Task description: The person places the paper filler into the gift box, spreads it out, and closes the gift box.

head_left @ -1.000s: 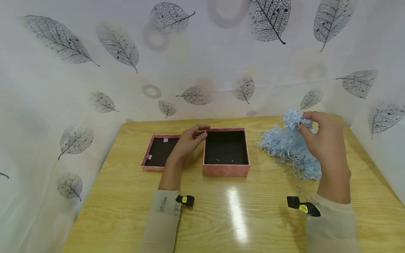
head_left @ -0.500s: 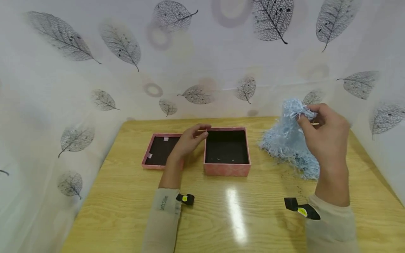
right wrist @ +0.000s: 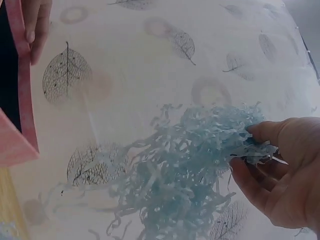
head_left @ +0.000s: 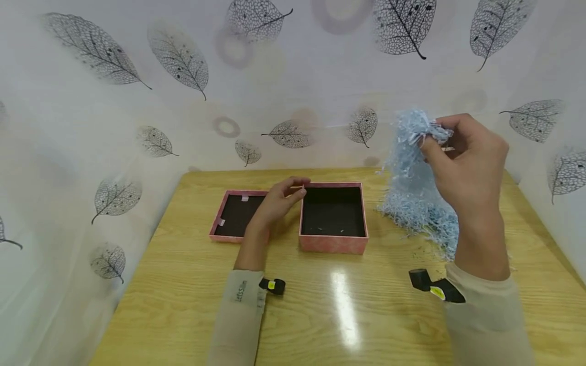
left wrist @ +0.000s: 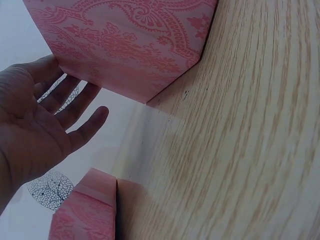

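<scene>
In the head view, my right hand pinches a clump of pale blue shredded paper between thumb and fingers, raised over the table's right side. Strands trail from the clump in the right wrist view. Below lies a loose heap of the same shreds, partly behind my wrist. At centre stands a pink patterned box with a black inside, its top uncovered and a few small scraps on its floor. My left hand touches its back left corner from outside, fingers loosely extended in the left wrist view.
The box's pink lid lies left of the box, inner side up, with two pale tabs, partly behind my left forearm. A wooden table carries everything. A leaf-patterned white sheet hangs along the back and sides.
My right hand has risen well above the heap and drawn slightly left, pulling the clump of shredded paper up with it. My left hand stays at the box corner.
</scene>
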Tool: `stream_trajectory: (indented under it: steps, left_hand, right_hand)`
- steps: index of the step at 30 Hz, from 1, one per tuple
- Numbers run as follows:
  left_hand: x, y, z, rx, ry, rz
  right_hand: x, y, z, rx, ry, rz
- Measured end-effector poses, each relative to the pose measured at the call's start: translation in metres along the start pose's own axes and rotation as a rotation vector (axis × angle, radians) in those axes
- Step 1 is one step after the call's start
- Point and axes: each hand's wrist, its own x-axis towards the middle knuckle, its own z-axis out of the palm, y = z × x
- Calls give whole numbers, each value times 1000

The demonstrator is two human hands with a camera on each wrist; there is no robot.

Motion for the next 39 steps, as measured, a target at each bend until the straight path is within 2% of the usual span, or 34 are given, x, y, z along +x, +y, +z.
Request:
stream_trajectory:
  steps: [6, 11, 14, 18, 21, 26, 31, 35, 39]
  left_hand:
    - [1, -1, 0, -12, -2, 4]
    - [2, -3, -1, -3, -11, 6]
    - [4, -4, -2, 2, -11, 23]
    - [6, -3, -1, -18, -10, 35]
    - [6, -2, 0, -34, -9, 15]
    - [5, -4, 1, -25, -10, 3]
    - [4, -6, 2, -21, -13, 10]
    - [3, -7, 1, -14, -20, 13]
    - [3, -7, 0, -11, -17, 23]
  right_hand:
    - [12, -23, 28, 164, -138, 5]
    - [14, -38, 53, 347, -243, 13]
    - [12, -41, 69, 407, -293, 30]
    - [-1, -29, 89, 341, -380, 55]
    - [-13, -11, 103, 252, -459, 91]
    - [-32, 20, 117, 169, -580, 154]
    - [-48, 44, 126, 112, -608, 186]
    - [-59, 52, 130, 40, -627, 193]
    - [-64, 55, 134, -68, -680, 139]
